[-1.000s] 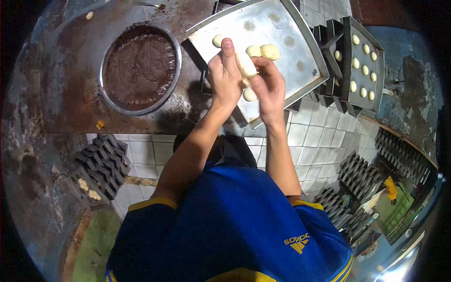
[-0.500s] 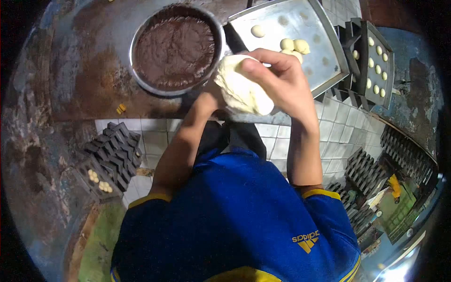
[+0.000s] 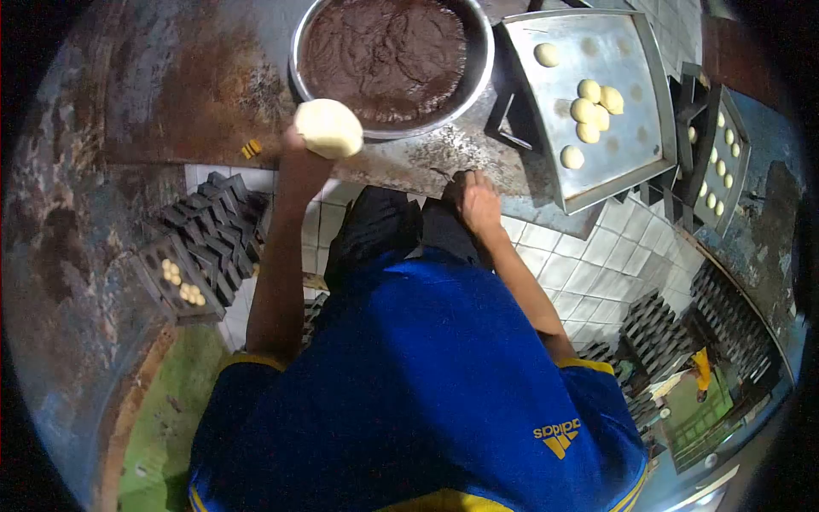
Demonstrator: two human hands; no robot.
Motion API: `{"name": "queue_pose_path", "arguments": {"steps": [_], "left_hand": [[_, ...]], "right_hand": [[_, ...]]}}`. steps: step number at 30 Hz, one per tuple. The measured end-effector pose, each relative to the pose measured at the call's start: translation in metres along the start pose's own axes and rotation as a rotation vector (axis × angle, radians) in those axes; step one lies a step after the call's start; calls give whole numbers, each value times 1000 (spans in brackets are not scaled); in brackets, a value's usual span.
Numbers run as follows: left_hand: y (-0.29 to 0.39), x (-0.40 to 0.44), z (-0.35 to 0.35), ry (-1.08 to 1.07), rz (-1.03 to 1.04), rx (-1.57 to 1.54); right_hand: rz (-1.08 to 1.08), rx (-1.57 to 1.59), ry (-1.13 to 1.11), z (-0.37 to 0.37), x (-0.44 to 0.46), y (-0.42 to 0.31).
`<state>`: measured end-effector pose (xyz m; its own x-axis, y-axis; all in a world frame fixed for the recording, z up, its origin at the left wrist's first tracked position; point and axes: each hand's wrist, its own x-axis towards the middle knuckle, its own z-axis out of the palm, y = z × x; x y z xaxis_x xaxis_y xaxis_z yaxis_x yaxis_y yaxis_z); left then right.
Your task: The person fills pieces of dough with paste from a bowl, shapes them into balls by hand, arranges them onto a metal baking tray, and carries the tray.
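Note:
A flattened pale round of dough (image 3: pixel 328 130) rests in my left hand (image 3: pixel 305 164), raised by the near rim of a big round metal pan (image 3: pixel 299 64). Dark brown filling (image 3: pixel 384 60) covers the pan's inside. The fingers of my left hand are mostly hidden behind the dough. At the table's front edge, away from the dough, my right hand (image 3: pixel 479 203) is closed with its fingers curled; what they grip, if anything, is hidden. To its right, a metal baking tray (image 3: pixel 636 141) carries several dough balls (image 3: pixel 584 111), most of them bunched in the middle.
Under the baking tray stand dark supports (image 3: pixel 516 124). Another tray of dough pieces (image 3: pixel 721 162) lies farther right. A stack of dark trays (image 3: pixel 209 226) with dough balls on top (image 3: pixel 192 294) is at the left. Small yellow bits (image 3: pixel 251 149) lie on the worn table (image 3: pixel 188 94).
My right hand has let go of the dough and dropped to the table's front edge. My left hand has carried the dough leftward. The view has shifted, showing pan and tray farther right.

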<state>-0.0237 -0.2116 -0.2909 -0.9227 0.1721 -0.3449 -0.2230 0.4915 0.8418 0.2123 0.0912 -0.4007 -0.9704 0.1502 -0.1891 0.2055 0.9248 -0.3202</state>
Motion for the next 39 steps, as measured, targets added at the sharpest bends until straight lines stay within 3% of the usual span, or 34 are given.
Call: {"name": "queue_pose_path", "arguments": {"steps": [1,3,5,7,9,11,14,16,21,23,27,29,30,33,39], "left_hand": [[-8,1,-11,4,-7,-1],[-24,7,-31,-35,43,57],[-32,8,-43,50,-77,-274],[-28,0,-48,41,-19,-52],[-42,2,-46,43,-86,-248],[-63,4,-44,46,-152,-440],[-79,2,-43,28,48,-416],[-53,-6,-45,5,120,-152],[-20,-14,-48,40,-30,-254],[-20,-14,-49,41,-26,-233],[-12,-13,-49,27,-58,-250],[-6,-12,-50,24,-41,-194],[2,-13,-52,3,-24,-155],[11,-13,-54,-48,23,-68],[15,-16,-51,-76,88,34]], "right_hand": [[-5,0,-6,-16,6,-10],[158,273,-325,-60,27,-25],[128,395,-331,-94,52,-40],[-151,284,-59,-119,84,-54],[-201,185,-71,-140,122,-66],[-251,89,-80,-136,150,-70],[-361,-159,-52,-124,184,-70],[-413,-227,-37,-108,193,-64],[-554,-296,-75,-96,197,-64],[-435,-445,-462,-108,199,-75],[-365,-320,-493,-115,212,-78],[-341,-91,-451,-105,225,-60],[-270,65,-539,-115,229,-64],[-327,-116,-437,-103,226,-66],[-406,-251,-503,-94,218,-71]]}}
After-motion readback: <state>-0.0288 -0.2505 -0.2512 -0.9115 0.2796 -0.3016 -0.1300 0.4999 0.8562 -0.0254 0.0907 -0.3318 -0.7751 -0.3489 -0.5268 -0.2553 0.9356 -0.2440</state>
